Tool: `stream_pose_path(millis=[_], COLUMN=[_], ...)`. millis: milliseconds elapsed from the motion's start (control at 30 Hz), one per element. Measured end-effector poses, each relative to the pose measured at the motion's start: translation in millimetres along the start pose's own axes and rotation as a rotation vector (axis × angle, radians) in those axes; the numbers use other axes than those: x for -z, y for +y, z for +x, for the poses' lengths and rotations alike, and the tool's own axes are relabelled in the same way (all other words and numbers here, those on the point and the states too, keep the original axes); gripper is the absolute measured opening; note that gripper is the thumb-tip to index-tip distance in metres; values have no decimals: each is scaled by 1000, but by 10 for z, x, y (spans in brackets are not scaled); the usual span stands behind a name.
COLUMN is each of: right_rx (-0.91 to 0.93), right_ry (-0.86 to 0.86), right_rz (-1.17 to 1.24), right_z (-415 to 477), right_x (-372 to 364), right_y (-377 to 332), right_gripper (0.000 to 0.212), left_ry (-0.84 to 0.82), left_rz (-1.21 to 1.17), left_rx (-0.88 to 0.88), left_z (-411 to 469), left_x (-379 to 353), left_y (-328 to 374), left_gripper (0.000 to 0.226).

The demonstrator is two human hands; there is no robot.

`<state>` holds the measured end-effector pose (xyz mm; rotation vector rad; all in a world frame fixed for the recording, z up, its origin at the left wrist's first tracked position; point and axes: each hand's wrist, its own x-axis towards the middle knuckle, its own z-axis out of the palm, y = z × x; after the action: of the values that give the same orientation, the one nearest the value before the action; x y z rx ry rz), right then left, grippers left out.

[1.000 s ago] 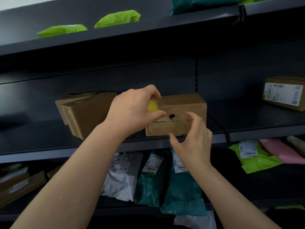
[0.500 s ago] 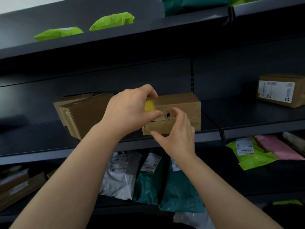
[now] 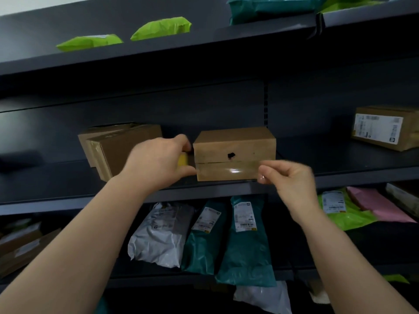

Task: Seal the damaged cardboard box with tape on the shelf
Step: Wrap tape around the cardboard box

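Left hand (image 3: 158,164): grips yellow tape roll (image 3: 182,159), just left of damaged box (image 3: 234,141)
Right hand (image 3: 288,177): pinches clear tape strip (image 3: 229,170) stretched across box's lower front

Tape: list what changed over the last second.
The left hand carried the roll left, off the box front to its left edge. The right hand pinched a strip of tape and drew it right across the front. The box stayed put.

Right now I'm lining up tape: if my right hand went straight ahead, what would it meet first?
The right hand would probably meet the damaged box first, low at its front right corner; depth unclear.
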<state>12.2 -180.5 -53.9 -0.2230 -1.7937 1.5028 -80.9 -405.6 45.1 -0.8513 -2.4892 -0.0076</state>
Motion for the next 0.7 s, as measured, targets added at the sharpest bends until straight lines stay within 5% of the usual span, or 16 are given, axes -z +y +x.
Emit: stream_pose_path(millis=[133,333,500,700], right_rx=[-25,-56,-106,-163], right_ry=[1,83,110,9], right_rz=[-62,-84,-87,-58], right_z=[79,247,314,432], right_x=[146,624,692,569], right_y=[-61,-5,116,206], right_gripper=[5,7,6,3], left_ry=[-26,-242,7,22], left_rz=[69,-241,13,110], left_rx=[37,-125,-74,-108], left_z=[14,-112,-40,62], left_x=[-14,-70,-129,-220], left_y=[-19,332,403,249], left_gripper=[56,37,52,58])
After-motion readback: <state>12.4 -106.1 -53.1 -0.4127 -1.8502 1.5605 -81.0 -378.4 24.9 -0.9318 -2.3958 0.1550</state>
